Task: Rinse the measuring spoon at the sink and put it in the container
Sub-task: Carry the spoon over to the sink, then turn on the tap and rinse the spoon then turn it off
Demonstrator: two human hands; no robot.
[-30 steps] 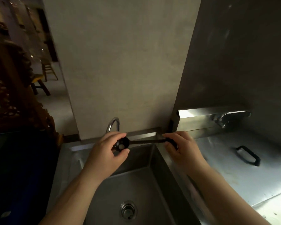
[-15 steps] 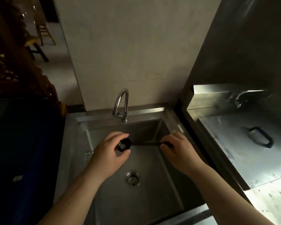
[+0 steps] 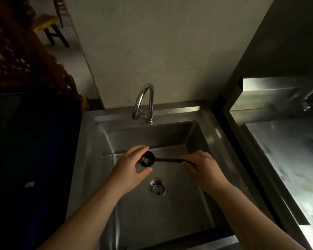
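While over sink (image 3: 90,159), both hands grip measuring spoon (image 3: 148,160); no writing legible.

Spoon handle (image 3: 167,160) end hidden inside right hand (image 3: 204,168)

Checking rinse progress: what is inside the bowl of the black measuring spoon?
A small pale patch shows inside the black measuring spoon; residue or glare, I cannot tell. The left hand covers the bowl's left edge.

Dim, soft-focus view: glare streaks the steel counter (image 3: 285,159) at right, the left side sinks into shadow, and straight edges bow outward.
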